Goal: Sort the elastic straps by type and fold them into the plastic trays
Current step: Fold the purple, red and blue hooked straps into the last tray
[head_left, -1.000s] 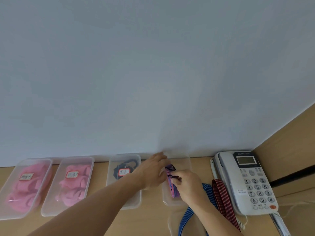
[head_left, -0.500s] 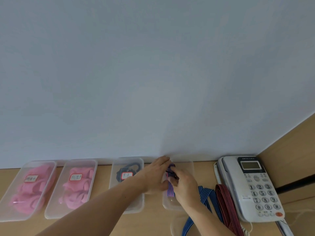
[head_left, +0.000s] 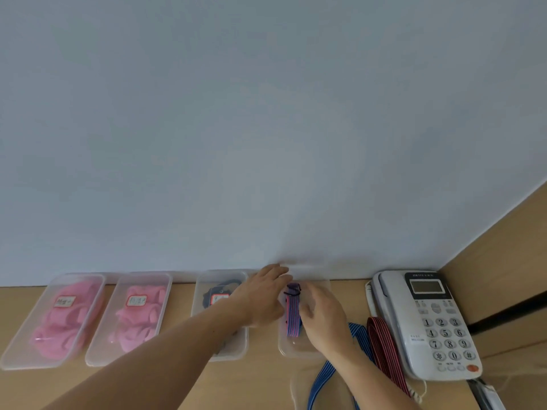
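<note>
1. Three trays (head_left: pixel 142 275) already held straps.
2. The folded striped strap (head_left: pixel 293 313) lay in the fourth tray (head_left: pixel 296 349); left hand (head_left: pixel 260 300) open-fingered beside it, right hand (head_left: pixel 324 319) grip unclear.
3. A blue strap (head_left: pixel 321 380) and a red strap (head_left: pixel 381 341) lay unfolded on the desk (head_left: pixel 260 380).

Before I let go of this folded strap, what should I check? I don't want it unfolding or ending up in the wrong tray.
1. Striped strap lies inside the rightmost tray: ok.
2. That tray holds no other strap type: cannot tell, the hands hide part of it.
3. Fold holds without help: cannot tell; the left hand and right hand crowd it on both sides.
4. Hands can withdraw without snagging: ok, as far as visible; nothing loops over a wrist.
5. All loose straps sorted: not ok; the blue strap and red strap lie on the desk beside the phone.
</note>
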Tool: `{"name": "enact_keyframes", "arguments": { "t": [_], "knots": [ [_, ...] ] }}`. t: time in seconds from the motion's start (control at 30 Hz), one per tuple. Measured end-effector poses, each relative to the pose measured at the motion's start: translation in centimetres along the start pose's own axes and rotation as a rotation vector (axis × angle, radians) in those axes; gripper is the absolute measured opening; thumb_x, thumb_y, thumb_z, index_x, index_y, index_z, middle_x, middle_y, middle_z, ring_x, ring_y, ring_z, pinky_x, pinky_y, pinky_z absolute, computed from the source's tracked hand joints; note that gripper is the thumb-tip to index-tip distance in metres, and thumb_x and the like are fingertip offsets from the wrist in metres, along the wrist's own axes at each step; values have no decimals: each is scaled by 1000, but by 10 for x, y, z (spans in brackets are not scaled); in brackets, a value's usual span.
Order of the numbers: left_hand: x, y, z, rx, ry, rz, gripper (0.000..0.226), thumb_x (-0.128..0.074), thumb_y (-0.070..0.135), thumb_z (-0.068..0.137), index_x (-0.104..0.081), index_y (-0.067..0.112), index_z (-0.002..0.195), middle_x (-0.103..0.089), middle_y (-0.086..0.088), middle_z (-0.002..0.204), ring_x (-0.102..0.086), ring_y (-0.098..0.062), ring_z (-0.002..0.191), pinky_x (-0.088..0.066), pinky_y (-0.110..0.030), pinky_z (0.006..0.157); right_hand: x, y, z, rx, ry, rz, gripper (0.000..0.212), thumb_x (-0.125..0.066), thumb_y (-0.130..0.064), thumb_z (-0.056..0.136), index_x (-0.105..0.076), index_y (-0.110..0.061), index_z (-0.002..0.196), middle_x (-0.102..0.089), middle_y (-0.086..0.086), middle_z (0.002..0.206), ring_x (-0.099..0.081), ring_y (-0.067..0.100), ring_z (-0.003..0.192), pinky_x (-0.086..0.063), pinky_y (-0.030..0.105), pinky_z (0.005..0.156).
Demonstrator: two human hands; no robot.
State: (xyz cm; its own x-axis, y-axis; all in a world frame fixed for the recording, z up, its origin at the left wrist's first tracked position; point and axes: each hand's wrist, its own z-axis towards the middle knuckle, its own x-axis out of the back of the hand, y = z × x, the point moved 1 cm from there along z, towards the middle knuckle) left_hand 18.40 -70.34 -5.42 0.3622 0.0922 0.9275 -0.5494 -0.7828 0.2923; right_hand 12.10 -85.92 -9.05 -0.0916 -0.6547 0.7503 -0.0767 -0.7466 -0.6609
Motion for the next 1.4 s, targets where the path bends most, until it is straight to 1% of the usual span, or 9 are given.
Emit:
{"name": "enact_keyframes", "arguments": {
  "t": [0.17,0.37,0.47,0.57,0.7,0.97,1.13,1.27,1.4],
  "knots": [
    [17,20,-12,52,30,-6,64,-49,16,88,-34,17,150,-25,0,159,-14,-17,148,-20,-34,119,28,5,-6,49,77,-126,17,-52,-15,91,-67,-19,101,-61,-8,94,-57,12,94,-43,19,73],
    [25,58,-31,19,46,-33,61,-52,20,90,-38,17,149,-31,-3,157,-21,-21,146,-25,-39,117,69,4,-39,3,-71,-207,24,-50,-17,92,-66,0,95,-67,13,95,-63,29,92,-51,42,77],
    [20,79,-43,-33,30,-32,64,-52,21,90,-34,19,151,-30,-1,158,-21,-19,146,-24,-38,119,86,9,-71,-54,-25,-215,26,-52,-25,95,-68,-14,112,-67,1,109,-63,20,103,-50,34,86],
    [11,94,-57,-93,-1,-39,62,-50,22,91,-35,21,150,-30,-1,158,-21,-22,147,-19,-43,121,87,16,-108,-114,-4,-270,20,-53,-25,93,-69,-14,98,-68,1,91,-63,20,86,-53,37,78],
    [-2,106,-78,-137,-5,-78,58,-50,21,93,-37,20,149,-31,-2,157,-22,-22,146,-21,-40,120,87,29,-154,-218,93,-335,19,-59,-29,91,-67,-19,106,-63,-3,105,-60,13,94,-53,30,78],
    [-20,131,-108,-115,-85,-100,54,-51,19,93,-43,16,146,-40,-2,152,-31,-21,141,-29,-37,116,88,59,-210,-375,-155,-489,39,-60,-60,79,-56,-26,97,-47,-7,101,-49,13,95,-46,28,74],
    [-18,164,-105,-62,-67,-84,54,-49,18,92,-44,16,147,-41,-3,152,-32,-20,141,-28,-36,117,94,75,-215,-227,-286,-469,26,-65,-46,84,-66,-24,100,-49,-4,107,-48,16,105,-48,29,83],
    [-17,191,-107,-22,-30,-99,53,-48,17,94,-44,16,147,-41,-2,152,-32,-18,142,-26,-34,116,111,80,-211,-197,-183,-240,32,-63,-58,78,-64,-31,94,-53,-12,101,-54,7,92,-44,23,69],
    [-28,207,-113,41,-36,-117,52,-48,17,95,-44,16,146,-41,-2,152,-32,-18,142,-27,-34,116,123,102,-213,-276,-140,-304,29,-53,-50,91,-57,-26,107,-56,-7,110,-58,12,93,-47,27,76]
  ]
}}
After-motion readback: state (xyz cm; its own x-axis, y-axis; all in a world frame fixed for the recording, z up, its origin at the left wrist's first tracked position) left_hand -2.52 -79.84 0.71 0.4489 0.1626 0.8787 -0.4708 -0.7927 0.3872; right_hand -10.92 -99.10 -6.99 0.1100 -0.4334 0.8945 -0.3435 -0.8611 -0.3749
